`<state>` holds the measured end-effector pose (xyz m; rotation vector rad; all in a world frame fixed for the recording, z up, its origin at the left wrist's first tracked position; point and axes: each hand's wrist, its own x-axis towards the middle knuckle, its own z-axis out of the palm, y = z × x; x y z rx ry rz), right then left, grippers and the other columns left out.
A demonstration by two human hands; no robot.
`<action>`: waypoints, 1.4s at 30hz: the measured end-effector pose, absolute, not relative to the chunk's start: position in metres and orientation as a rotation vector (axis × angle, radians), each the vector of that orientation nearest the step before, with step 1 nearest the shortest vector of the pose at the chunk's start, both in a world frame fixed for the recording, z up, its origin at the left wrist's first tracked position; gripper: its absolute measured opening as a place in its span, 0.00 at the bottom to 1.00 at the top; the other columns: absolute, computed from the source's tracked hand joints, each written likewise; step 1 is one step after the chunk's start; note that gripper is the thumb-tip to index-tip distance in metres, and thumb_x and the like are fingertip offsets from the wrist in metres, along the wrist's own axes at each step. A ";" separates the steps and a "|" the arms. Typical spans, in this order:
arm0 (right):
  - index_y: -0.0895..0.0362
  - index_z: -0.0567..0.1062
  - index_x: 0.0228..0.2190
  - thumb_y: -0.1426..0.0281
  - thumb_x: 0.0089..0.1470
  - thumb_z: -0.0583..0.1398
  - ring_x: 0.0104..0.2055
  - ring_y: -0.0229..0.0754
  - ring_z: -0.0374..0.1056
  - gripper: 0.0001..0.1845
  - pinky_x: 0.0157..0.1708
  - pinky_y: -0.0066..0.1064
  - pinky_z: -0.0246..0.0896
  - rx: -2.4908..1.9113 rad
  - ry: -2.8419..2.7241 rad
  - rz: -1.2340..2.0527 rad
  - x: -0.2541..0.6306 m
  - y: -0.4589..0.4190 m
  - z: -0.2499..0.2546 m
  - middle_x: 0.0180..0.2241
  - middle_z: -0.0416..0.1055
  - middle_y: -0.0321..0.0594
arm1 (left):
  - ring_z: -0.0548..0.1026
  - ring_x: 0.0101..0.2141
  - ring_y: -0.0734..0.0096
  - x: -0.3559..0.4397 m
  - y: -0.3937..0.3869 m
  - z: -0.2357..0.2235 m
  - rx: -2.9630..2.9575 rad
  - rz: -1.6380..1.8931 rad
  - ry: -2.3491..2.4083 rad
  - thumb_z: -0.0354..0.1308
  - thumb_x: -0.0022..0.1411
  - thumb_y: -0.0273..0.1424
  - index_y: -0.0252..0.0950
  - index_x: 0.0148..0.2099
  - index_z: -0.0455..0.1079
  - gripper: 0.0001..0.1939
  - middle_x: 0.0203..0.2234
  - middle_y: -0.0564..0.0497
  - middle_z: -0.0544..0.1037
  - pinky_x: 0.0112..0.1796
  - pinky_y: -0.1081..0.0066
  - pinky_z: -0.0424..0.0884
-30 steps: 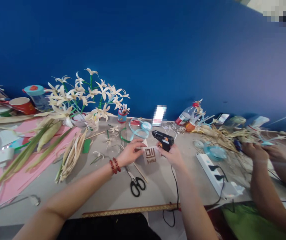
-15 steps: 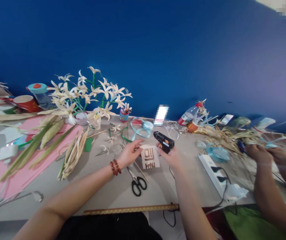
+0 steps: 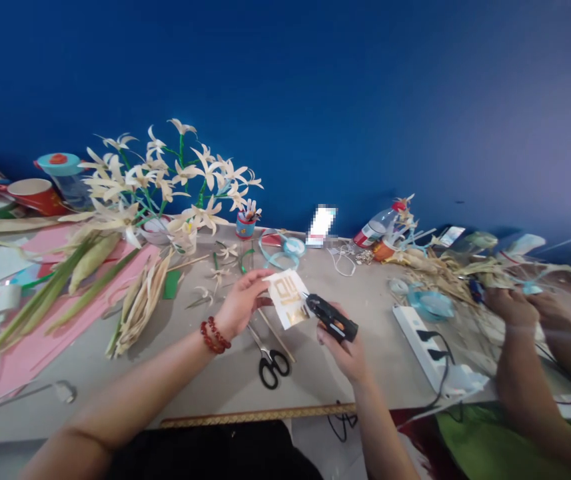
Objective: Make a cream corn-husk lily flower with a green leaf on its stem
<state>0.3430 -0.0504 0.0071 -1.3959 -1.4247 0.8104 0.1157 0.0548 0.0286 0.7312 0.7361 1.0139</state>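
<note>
Pinched at its left edge, a small white card [image 3: 288, 319] with gold lettering is in my left hand [image 3: 242, 304], which has a red bead bracelet at the wrist. My right hand [image 3: 344, 351] is wrapped round a black hot glue gun [image 3: 332, 318]. The gun's nozzle points left and sits at the card's right edge; whether it touches the card I cannot tell. Below the card, black-handled scissors [image 3: 274, 367] lie on the table beside a thin wooden stick [image 3: 280, 335].
Husk flowers [image 3: 185, 175] stand at the back left, near dried husks [image 3: 142, 303] and pink paper [image 3: 12, 377]. A power strip [image 3: 420, 350] lies on the right, close to another person's hands [image 3: 512, 310]. A plastic bottle [image 3: 378, 227] and blue ribbon [image 3: 292, 248] are farther back.
The card has tilted and shifted slightly left with my left hand. My right hand has moved off the card's right edge, and the glue gun has lowered, its nozzle now at the card.
</note>
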 end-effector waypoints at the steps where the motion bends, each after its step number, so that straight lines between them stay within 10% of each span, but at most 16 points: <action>1: 0.52 0.67 0.52 0.60 0.55 0.62 0.26 0.43 0.67 0.24 0.27 0.36 0.67 -1.372 -1.395 0.842 0.340 -0.051 0.007 0.28 0.70 0.37 | 0.78 0.36 0.68 0.116 0.052 0.031 0.662 1.016 0.699 0.64 0.56 0.31 0.33 0.44 0.75 0.13 0.39 0.46 0.81 0.34 0.71 0.76; 15: 0.55 0.70 0.27 0.57 0.54 0.62 0.23 0.39 0.64 0.15 0.23 0.32 0.65 -1.364 -1.186 0.957 0.306 -0.047 0.000 0.21 0.66 0.35 | 0.76 0.34 0.69 0.106 0.010 0.034 0.883 0.793 0.630 0.66 0.58 0.36 0.33 0.46 0.76 0.16 0.40 0.44 0.82 0.36 0.69 0.74; 25: 0.52 0.69 0.46 0.64 0.60 0.58 0.37 0.47 0.72 0.12 0.37 0.37 0.69 -1.473 -1.495 0.577 0.302 -0.059 -0.008 0.39 0.75 0.44 | 0.75 0.30 0.71 0.113 0.011 0.032 0.915 0.971 0.749 0.65 0.56 0.34 0.33 0.43 0.76 0.14 0.36 0.47 0.82 0.32 0.72 0.72; 42: 0.57 0.71 0.42 0.80 0.51 0.53 0.34 0.47 0.68 0.17 0.33 0.33 0.61 -1.516 -2.343 -0.433 0.319 -0.039 0.022 0.39 0.75 0.49 | 0.78 0.36 0.64 0.107 0.004 0.040 1.074 1.009 0.799 0.63 0.59 0.35 0.35 0.46 0.74 0.14 0.36 0.47 0.82 0.37 0.69 0.73</action>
